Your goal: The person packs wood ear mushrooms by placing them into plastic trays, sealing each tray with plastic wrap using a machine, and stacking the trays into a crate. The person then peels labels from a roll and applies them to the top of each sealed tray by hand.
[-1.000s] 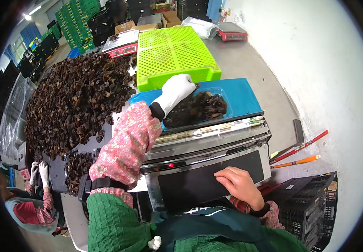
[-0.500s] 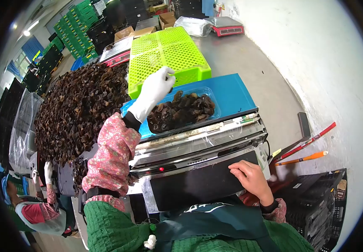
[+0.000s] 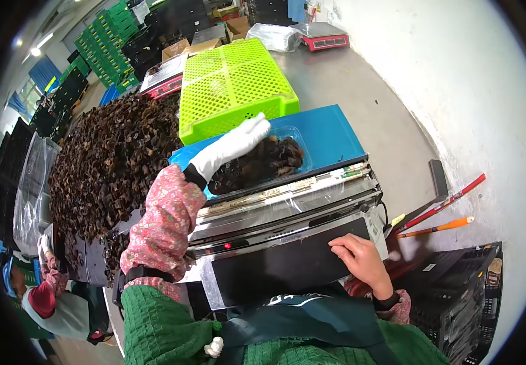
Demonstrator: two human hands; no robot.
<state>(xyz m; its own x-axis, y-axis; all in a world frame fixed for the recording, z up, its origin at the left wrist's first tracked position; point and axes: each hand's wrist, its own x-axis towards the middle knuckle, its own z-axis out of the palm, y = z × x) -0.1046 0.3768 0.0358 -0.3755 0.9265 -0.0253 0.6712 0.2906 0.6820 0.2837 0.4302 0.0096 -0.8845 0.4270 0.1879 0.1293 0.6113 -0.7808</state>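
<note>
Left hand (image 3: 234, 145) in white glove, fingers flat and open, pressing on dark dried fungus heaped in clear plastic tray (image 3: 296, 141) on blue platform, far nearer than bare right hand (image 3: 360, 258) resting open on black panel.

A long grey metal table (image 3: 342, 85) ran beside the white wall. On it lay a big pile of dark mushrooms (image 3: 111, 158), an upside-down green crate (image 3: 232, 79), two red scales (image 3: 321, 35) (image 3: 162, 76), a shiny bag (image 3: 278, 36) and a silver wrapping machine (image 3: 287, 213). Red and orange pencils (image 3: 439, 216) lay near the wall
</note>
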